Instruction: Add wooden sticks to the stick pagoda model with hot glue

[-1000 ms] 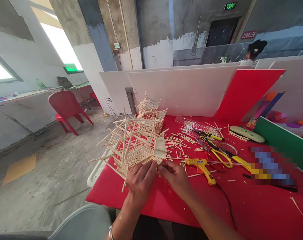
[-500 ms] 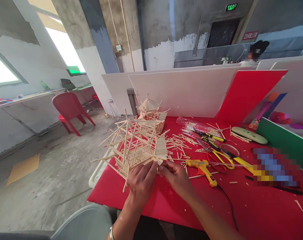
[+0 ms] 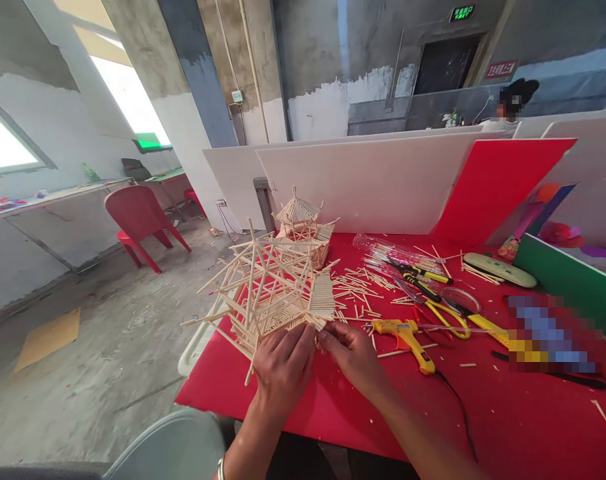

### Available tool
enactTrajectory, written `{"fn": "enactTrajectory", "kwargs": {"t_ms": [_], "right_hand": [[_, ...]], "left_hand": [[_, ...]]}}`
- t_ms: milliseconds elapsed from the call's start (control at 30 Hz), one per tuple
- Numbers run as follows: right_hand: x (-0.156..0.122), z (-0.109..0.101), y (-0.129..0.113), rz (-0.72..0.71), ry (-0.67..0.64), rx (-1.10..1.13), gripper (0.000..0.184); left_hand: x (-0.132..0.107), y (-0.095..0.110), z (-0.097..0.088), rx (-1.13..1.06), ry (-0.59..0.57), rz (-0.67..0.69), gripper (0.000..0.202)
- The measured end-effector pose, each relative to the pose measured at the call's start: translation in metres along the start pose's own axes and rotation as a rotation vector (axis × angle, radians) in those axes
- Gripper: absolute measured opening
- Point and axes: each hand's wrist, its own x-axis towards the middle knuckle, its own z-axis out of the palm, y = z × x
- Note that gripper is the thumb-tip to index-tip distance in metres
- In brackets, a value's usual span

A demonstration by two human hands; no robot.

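A large roof-like frame of thin wooden sticks [image 3: 270, 290] leans at the near left of the red table [image 3: 507, 420]. My left hand [image 3: 283, 363] has its fingers closed on the frame's lower edge. My right hand [image 3: 350, 350] pinches the same edge just to the right, fingers pressed together. A smaller finished stick pavilion [image 3: 300, 223] stands behind the frame.
Loose cut sticks [image 3: 355, 290] lie scattered on the table. A yellow glue gun [image 3: 405, 337] with a black cord lies right of my hands, with yellow-handled cutters [image 3: 435, 297] beyond. White and red boards [image 3: 383, 177] stand behind. A red chair [image 3: 140, 220] is on the left floor.
Both hands stay on the frame's lower edge; the view has shifted slightly. Nothing else has visibly moved.
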Motion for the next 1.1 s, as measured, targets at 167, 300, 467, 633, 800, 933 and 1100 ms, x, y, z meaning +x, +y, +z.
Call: {"fn": "enactTrajectory", "kwargs": {"t_ms": [167, 300, 467, 633, 800, 933, 1100], "right_hand": [[0.000, -0.001, 0.001, -0.011, 0.001, -0.011, 0.030], [0.001, -0.002, 0.002, -0.024, 0.012, -0.062, 0.030], [0.001, -0.002, 0.004, 0.007, 0.004, -0.045, 0.030], [0.001, -0.002, 0.005, 0.003, -0.005, -0.041, 0.030], [0.001, -0.004, 0.005, 0.003, -0.010, -0.055, 0.030], [0.001, -0.005, 0.003, -0.006, -0.015, -0.070, 0.029], [0.001, -0.005, 0.003, -0.019, -0.019, -0.060, 0.027]], "left_hand": [[0.001, 0.031, -0.017, -0.197, 0.194, -0.220, 0.026], [-0.028, 0.058, -0.022, -0.844, -0.054, -0.817, 0.022], [-0.057, 0.061, -0.016, -1.437, -0.026, -1.533, 0.033], [-0.035, 0.057, -0.030, -1.583, 0.038, -1.682, 0.027], [-0.018, 0.058, -0.033, -1.491, -0.024, -1.654, 0.036], [-0.016, 0.053, -0.026, -1.507, 0.024, -1.646, 0.035], [-0.007, 0.050, -0.029, -1.522, -0.027, -1.663, 0.031]]}}
